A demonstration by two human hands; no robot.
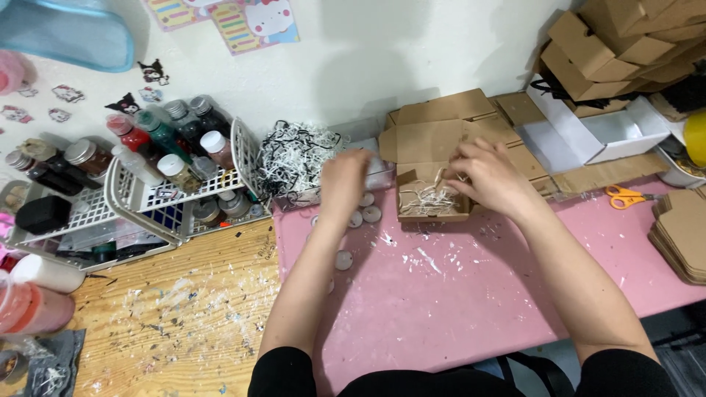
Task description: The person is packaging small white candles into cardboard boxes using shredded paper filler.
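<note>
A small open brown cardboard box lies on the pink mat, with white shredded paper inside. My right hand rests over the box's right side, fingers curled into the shreds; what it grips is unclear. My left hand hovers to the left of the box, fingers bent down, above several small round white discs. A heap of black and white shredded paper sits just left of my left hand.
White wire baskets of paint bottles stand at the left on the wooden table. Flat and folded brown boxes pile up at the back right, beside a white box. Orange scissors and stacked cardboard blanks lie at the right.
</note>
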